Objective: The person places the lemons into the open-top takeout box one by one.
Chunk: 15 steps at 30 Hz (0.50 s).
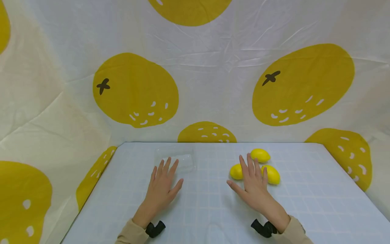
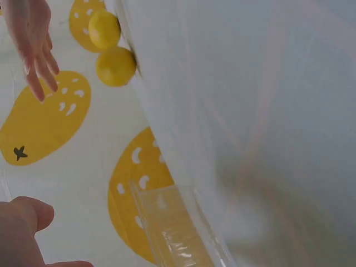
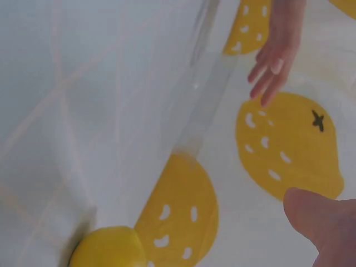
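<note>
Fingers spread, my left hand (image 1: 160,189) hovers over the table in front of a clear plastic tray (image 1: 184,162), holding nothing. My right hand (image 1: 254,189) is likewise spread, with nothing in it, and its fingers partly cover a group of three yellow lemons. One lemon (image 1: 260,155) lies at the back, another (image 1: 236,171) to the left and the third (image 1: 271,175) to the right. In the left wrist view the transparent tray (image 2: 175,233) stands near my left thumb (image 2: 33,214). A lemon (image 3: 111,247) shows at the bottom of the right wrist view.
A pale blue checked cloth (image 1: 207,203) covers the table. Behind and to the sides hangs a white curtain (image 1: 213,84) printed with large yellow fruit. Black wrist straps (image 1: 155,229) show below the hands, by the beige sleeves (image 1: 132,234).
</note>
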### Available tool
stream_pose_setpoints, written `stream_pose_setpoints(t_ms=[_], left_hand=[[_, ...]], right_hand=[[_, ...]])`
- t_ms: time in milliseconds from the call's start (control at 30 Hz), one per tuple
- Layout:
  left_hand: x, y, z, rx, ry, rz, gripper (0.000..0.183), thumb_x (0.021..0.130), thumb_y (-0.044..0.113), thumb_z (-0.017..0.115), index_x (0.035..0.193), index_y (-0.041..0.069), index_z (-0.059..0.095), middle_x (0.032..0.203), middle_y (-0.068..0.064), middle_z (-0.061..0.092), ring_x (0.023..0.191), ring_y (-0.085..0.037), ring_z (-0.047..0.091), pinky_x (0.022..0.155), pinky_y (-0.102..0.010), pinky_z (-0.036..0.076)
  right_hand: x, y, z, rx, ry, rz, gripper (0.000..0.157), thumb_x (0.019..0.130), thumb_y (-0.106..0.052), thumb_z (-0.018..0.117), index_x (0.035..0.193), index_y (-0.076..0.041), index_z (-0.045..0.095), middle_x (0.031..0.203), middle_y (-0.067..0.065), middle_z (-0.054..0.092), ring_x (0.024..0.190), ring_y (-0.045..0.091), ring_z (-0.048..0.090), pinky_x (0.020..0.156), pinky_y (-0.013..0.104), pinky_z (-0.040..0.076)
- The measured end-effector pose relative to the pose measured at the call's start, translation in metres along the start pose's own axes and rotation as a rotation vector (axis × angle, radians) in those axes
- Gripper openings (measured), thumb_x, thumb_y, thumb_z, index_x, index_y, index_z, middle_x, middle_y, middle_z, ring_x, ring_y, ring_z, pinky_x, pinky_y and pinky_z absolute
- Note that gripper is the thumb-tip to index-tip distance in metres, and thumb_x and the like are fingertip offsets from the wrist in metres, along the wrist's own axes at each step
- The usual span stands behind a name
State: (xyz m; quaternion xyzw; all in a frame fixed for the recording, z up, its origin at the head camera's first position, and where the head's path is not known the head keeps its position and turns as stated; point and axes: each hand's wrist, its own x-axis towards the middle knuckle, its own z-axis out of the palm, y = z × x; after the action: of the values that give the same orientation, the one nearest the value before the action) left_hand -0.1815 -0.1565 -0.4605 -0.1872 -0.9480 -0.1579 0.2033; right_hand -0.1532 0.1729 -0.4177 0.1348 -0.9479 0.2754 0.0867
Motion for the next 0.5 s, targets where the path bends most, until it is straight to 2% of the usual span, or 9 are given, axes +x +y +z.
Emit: stream_pose_setpoints(t_ms=[167, 300, 433, 500], left_hand=[[0.005, -0.014, -0.010, -0.094, 0.081, -0.011, 0.062, 0.098, 0.037, 0.055, 0.152, 0.011, 0.039, 0.155, -0.019, 0.036, 0.143, -0.044, 0.029, 0.111, -0.067, 0.021], [0.010, -0.029, -0.015, -0.206, 0.176, -0.029, 0.058, 0.098, 0.026, 0.058, 0.150, 0.006, 0.042, 0.153, -0.020, 0.039, 0.142, -0.044, 0.031, 0.110, -0.068, 0.020], [0.016, -0.050, -0.015, -0.390, 0.282, -0.074, 0.053, 0.098, 0.012, 0.057, 0.148, 0.002, 0.044, 0.151, -0.022, 0.041, 0.142, -0.043, 0.032, 0.111, -0.068, 0.019], [0.020, -0.060, -0.016, -0.511, 0.304, -0.153, 0.050, 0.100, 0.011, 0.054, 0.148, 0.002, 0.043, 0.152, -0.019, 0.041, 0.143, -0.038, 0.031, 0.114, -0.062, 0.021]], right_hand=[[0.012, -0.016, 0.006, 0.100, -0.016, -0.010, 0.092, 0.096, -0.050, 0.057, 0.159, -0.008, 0.005, 0.164, 0.019, -0.010, 0.148, 0.044, -0.014, 0.111, 0.067, -0.015], [0.025, -0.030, 0.012, 0.202, -0.006, -0.030, 0.090, 0.098, -0.044, 0.058, 0.158, -0.003, 0.006, 0.163, 0.021, -0.011, 0.148, 0.044, -0.011, 0.113, 0.066, -0.012], [0.041, -0.043, 0.020, 0.347, -0.024, -0.013, 0.089, 0.099, -0.039, 0.056, 0.158, -0.001, 0.002, 0.163, 0.019, -0.015, 0.149, 0.041, -0.011, 0.115, 0.065, -0.006], [0.049, -0.048, 0.025, 0.443, -0.050, 0.019, 0.088, 0.100, -0.039, 0.055, 0.158, -0.004, -0.001, 0.164, 0.014, -0.017, 0.150, 0.038, -0.010, 0.116, 0.065, -0.002]])
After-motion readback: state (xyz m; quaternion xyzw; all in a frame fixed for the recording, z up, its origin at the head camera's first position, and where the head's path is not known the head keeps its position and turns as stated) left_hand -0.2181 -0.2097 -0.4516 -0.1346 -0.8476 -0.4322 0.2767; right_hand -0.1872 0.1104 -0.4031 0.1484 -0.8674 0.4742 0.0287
